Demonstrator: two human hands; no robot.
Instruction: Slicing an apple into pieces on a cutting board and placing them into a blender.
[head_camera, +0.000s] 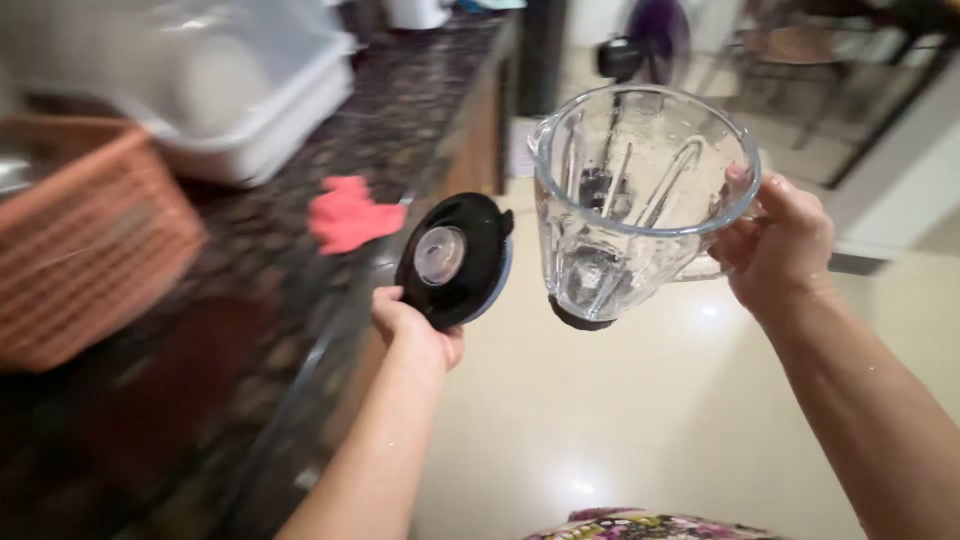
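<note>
Kitchen setting: dark speckled stone table (330, 130) along the left, pale glossy floor (600, 420) below and to the right. On the table stand an orange woven basket (80, 240), blurred, a white plastic tub (250, 90) behind it, and a pink cloth (345, 215) near the table edge.

Left hand (415, 325): fingers closed around the lower rim of a black round blender lid (455, 258) with a clear centre cap; the lid is tilted, its face turned toward the camera, held in the air just off the table edge.

Right hand (780, 245): wrapped around the handle side of a clear glass blender jar (635, 200), thumb on the rim. The jar is tipped, mouth toward the camera, black blade base at the bottom. Inside looks empty; droplets on the wall suggest it is wet.

Lid and jar are close but apart, neither resting on anything.

Judgement: both parts are in hand, separated, mid-carry or mid-inspection. Joining them would call for righting the jar and turning the lid face-down over the mouth. Wet glass may slip, so a firm hold on the handle matters.
</note>
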